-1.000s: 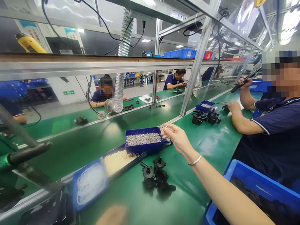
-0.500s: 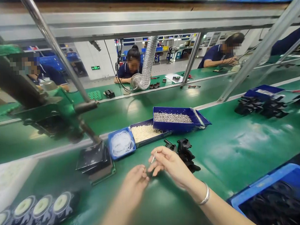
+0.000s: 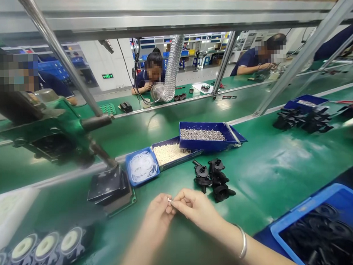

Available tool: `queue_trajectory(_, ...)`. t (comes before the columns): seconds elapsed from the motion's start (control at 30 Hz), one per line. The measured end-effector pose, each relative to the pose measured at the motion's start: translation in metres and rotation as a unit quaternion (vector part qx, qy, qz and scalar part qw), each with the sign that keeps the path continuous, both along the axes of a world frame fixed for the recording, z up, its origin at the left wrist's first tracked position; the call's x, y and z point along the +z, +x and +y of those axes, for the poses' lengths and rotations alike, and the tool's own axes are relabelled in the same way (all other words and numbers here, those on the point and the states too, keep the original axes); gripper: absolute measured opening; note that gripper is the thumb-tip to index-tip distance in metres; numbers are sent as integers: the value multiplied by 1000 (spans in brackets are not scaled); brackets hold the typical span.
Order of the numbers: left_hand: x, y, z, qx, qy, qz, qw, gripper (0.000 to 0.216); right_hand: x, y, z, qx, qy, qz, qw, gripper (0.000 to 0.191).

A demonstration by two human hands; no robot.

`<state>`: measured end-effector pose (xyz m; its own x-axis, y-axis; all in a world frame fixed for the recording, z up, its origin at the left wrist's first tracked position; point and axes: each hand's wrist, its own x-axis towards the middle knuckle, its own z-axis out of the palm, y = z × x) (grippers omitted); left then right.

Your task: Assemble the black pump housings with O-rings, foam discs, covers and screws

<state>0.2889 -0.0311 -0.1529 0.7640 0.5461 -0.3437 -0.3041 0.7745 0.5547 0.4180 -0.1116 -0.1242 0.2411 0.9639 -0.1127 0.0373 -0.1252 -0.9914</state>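
Observation:
My left hand [image 3: 158, 218] and my right hand [image 3: 196, 208] meet low in the middle over the green bench, fingertips pinched together on a small white and metal part [image 3: 169, 201]. Just beyond them lie a few black plastic housings [image 3: 212, 178]. Behind those stand a blue tray of metal screws [image 3: 207, 136], a blue tray of small white pieces [image 3: 171, 153] and a blue tray of white rings [image 3: 142, 167].
A green press machine [image 3: 54, 129] stands at the left above a black base plate [image 3: 109, 187]. Round black-and-white parts [image 3: 44, 247] sit bottom left. A blue bin of black parts [image 3: 321, 228] is bottom right. Co-workers sit across the line.
My right hand drew back from the screw tray with a small piece and met my left hand near the bench's front. The view dropped and swung left.

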Motion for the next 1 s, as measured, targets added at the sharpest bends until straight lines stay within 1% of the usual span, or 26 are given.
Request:
queue_trajectory(0.1, -1, 0, 0, 1, 12, 6, 1000, 30, 1, -1, -3, -12, -32, -24, 999, 32)
queue_trajectory(0.23, -2, 0, -1, 8, 36, 11, 999, 28, 2, 0, -12, 24, -58, 7, 998, 37)
queue_trajectory(0.3, -2, 1, -3, 5, 47, 15, 999, 28, 2, -1, -17, 31, -51, 27, 998, 37)
queue_trajectory(0.4, -2, 3, -7, 6, 60, 24, 998, 32, 1, -6, -22, 1, -32, 71, 997, 39)
queue_trajectory(0.5, -4, 3, -11, 13, 79, 31, 996, 37, -1, -13, -24, -21, -28, 123, 992, 41)
queue_trajectory(0.6, -6, 3, -13, 26, 152, 73, 985, 35, -4, -15, -25, -22, -24, 123, 992, 38)
queue_trajectory(0.67, -7, 3, -14, 39, 200, 102, 974, 29, -8, -11, -27, -21, 13, 79, 997, 34)
queue_trajectory(0.7, -7, 4, -15, 42, 210, 104, 971, 32, -11, -6, -29, -33, 41, 33, 998, 32)
queue_trajectory(0.77, -5, 6, -17, 41, 202, 89, 974, 49, -19, 7, -33, -93, 76, -89, 989, 30)
queue_trajectory(0.8, -5, 7, -18, 39, 194, 83, 977, 54, -23, 16, -36, -132, 70, -148, 978, 30)
queue_trajectory(0.87, -6, 11, -21, 39, 181, 91, 979, 53, -31, 33, -40, -190, 28, -233, 953, 29)
queue_trajectory(0.93, -9, 15, -27, 40, 156, 112, 981, 51, -37, 44, -42, -207, 0, -272, 940, 26)
queue_trajectory(1.0, -14, 19, -34, 34, 111, 117, 986, 55, -38, 45, -43, -191, 20, -273, 943, 24)
